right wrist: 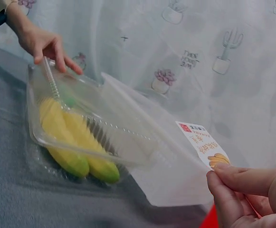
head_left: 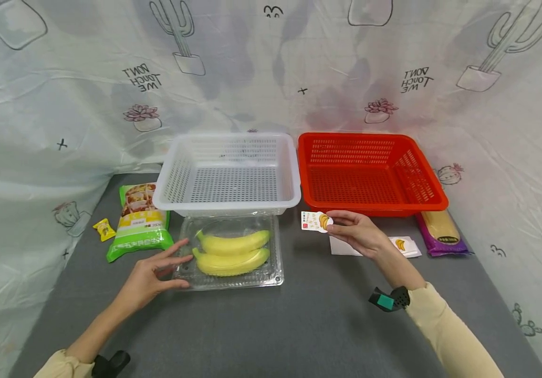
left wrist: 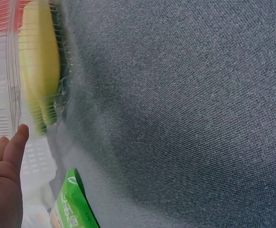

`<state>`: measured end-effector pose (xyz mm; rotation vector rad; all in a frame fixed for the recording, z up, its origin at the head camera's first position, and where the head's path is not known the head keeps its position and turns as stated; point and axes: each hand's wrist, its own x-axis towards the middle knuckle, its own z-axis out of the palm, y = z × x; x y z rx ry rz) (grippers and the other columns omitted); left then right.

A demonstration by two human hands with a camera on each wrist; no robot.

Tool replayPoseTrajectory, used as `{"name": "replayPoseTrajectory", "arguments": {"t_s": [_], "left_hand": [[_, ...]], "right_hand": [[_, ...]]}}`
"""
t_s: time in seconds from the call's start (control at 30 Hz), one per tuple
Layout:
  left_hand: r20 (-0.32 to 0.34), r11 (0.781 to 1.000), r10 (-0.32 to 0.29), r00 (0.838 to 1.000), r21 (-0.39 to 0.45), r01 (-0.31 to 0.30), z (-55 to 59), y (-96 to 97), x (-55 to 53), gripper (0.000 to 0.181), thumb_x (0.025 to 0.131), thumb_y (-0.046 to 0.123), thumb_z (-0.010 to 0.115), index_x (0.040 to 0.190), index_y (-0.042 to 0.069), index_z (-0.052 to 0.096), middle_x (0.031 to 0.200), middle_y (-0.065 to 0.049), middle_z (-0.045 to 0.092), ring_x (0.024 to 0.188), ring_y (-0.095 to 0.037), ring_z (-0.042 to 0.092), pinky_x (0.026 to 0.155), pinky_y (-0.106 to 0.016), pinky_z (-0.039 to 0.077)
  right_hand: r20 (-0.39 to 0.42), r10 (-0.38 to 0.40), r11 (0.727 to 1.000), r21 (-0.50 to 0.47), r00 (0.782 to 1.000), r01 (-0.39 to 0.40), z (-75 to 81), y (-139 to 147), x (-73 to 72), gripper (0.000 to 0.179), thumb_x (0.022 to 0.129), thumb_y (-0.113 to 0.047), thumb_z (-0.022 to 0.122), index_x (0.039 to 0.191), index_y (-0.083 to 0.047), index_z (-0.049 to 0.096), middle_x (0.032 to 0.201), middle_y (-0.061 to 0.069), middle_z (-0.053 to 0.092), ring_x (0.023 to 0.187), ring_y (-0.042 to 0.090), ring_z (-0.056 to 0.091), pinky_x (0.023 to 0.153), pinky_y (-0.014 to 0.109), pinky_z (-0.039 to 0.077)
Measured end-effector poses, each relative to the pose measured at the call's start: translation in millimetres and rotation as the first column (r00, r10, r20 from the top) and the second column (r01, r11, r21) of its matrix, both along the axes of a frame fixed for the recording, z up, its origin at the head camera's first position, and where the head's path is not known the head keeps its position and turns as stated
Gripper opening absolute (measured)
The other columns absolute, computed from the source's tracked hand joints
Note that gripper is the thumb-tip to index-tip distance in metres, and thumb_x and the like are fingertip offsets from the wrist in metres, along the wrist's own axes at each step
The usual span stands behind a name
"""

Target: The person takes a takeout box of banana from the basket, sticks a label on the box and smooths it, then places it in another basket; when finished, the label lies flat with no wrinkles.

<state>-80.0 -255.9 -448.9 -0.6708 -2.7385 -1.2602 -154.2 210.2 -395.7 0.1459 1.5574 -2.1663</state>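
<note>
Patterned sheeting (head_left: pixel 252 68) backs a grey table (head_left: pixel 299 325) where the right grip (head_left: pixel 362 233) pinches a label (head_left: pixel 312 221), the left grip (head_left: pixel 147 279) spread.

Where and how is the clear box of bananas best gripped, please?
Grip the clear box probably by its left and right rims, from both sides: it lies flat, the left hand at its left edge and the white basket close behind.

Left hand (head_left: pixel 152 274) fingers extended, right hand (head_left: pixel 358 231) pinching
</note>
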Motion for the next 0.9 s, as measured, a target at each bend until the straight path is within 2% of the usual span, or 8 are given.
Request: {"name": "replayPoseTrajectory", "arguments": {"t_s": [0.23,0.33,0.43,0.57,0.9], "left_hand": [[0.017,1.0,0.01,1.0,-0.005,-0.01,1.2,1.7,0.2,0.057,0.068,0.016,0.085,0.121,0.008,0.068,0.146,-0.009,0.044,0.122,0.006,0.042,0.081,-0.04,0.053],[0.02,1.0,0.015,1.0,-0.013,-0.014,1.6,1.5,0.8,0.057,0.068,0.017,0.085,0.121,0.008,0.068,0.147,-0.008,0.044,0.124,-0.004,0.047,0.081,-0.039,0.053],[0.029,1.0,0.021,0.999,-0.021,-0.02,2.3,1.6,1.3,0.057,0.068,0.017,0.085,0.121,0.008,0.068,0.147,-0.007,0.043,0.124,-0.02,0.051,0.082,-0.038,0.053],[0.055,0.999,0.029,0.998,-0.019,-0.028,3.9,2.4,2.3,0.057,0.068,0.017,0.085,0.122,0.008,0.067,0.148,-0.008,0.042,0.123,-0.034,0.05,0.083,-0.038,0.052],[0.091,1.0,0.029,0.995,0.004,-0.029,5.9,3.2,2.5,0.057,0.069,0.018,0.084,0.122,0.006,0.067,0.149,-0.008,0.04,0.123,-0.04,0.047,0.085,-0.037,0.051]], "right_hand": [[-0.016,0.03,0.999,-0.011,0.999,-0.03,-2.0,-18,-3.0,0.031,0.09,0.013,0.054,0.1,-0.012,0.069,0.103,0.006,0.062,0.088,0.017,0.064,0.081,0.027,0.054],[-0.024,0.036,0.999,-0.009,0.999,-0.036,-2.1,-24,-3.8,0.031,0.09,0.014,0.054,0.099,-0.012,0.068,0.104,0.006,0.063,0.088,0.016,0.064,0.082,0.028,0.053],[-0.038,0.047,0.999,-0.011,0.998,-0.047,-2.4,-29,-4.7,0.031,0.09,0.015,0.054,0.1,-0.011,0.068,0.105,0.006,0.062,0.088,0.016,0.064,0.086,0.031,0.051],[-0.044,0.062,0.998,-0.005,0.997,-0.062,-3.2,-37,-5.3,0.029,0.09,0.013,0.055,0.1,-0.01,0.068,0.104,0.008,0.062,0.087,0.016,0.064,0.086,0.031,0.052],[-0.056,0.092,0.996,0.021,0.994,-0.091,-2.6,-62,-7.3,0.028,0.089,0.015,0.055,0.112,0.003,0.062,0.104,0.008,0.062,0.086,0.017,0.064,0.079,0.028,0.054]]}}
